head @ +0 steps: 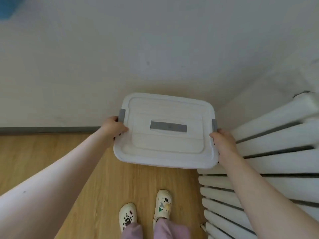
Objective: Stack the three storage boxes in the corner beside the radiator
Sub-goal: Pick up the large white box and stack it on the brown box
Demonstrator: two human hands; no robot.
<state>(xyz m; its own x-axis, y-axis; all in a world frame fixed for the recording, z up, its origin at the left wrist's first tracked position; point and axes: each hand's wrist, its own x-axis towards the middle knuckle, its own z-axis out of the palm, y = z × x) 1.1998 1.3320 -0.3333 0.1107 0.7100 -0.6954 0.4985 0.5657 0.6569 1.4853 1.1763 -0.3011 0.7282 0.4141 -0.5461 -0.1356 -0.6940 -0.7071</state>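
Both hands (114, 125) grip the storage box (165, 131); anything beneath is hidden.

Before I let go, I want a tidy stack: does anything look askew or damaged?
Nothing looks damaged. The box, held by left hand and right hand, sits slightly turned against the wall. Boxes beneath are hidden.

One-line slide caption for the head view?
Both hands, left hand and right hand, grip a lidded white storage box in the corner beside the radiator.
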